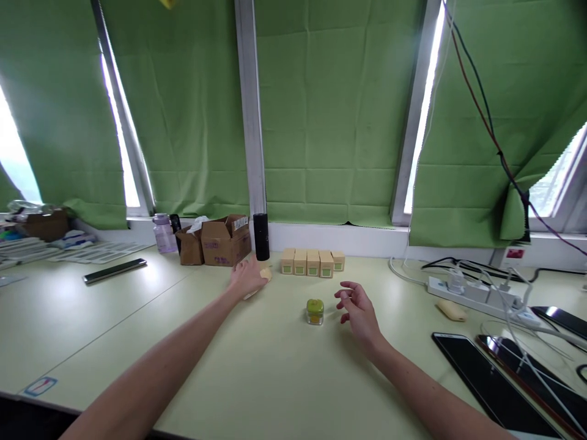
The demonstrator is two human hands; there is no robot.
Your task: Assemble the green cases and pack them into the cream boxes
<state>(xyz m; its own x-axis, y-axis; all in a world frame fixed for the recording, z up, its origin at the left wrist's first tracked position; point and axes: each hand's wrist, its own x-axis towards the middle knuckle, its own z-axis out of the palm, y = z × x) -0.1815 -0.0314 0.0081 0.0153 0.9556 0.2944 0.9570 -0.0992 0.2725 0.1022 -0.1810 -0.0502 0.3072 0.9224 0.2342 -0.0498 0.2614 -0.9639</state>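
My left hand point(247, 278) reaches to the back of the table, its fingers closed around a small tan piece point(266, 274) that shows only in part beside the fingertips. To the right of it stands a row of several small tan boxes point(312, 263) with green labels. A small clear jar with a green lid point(315, 311) sits upright between my two hands, touched by neither. Just right of the jar, my right hand point(358, 308) hovers with its fingers apart and nothing in them.
Brown cardboard boxes point(225, 241), a black cylinder point(261, 237) and a purple bottle point(164, 233) stand at the back left. On the right lie a power strip point(477, 293) with tangled cables, a beige oval object point(452, 309) and a dark tablet point(486, 379). A phone point(114, 271) lies far left.
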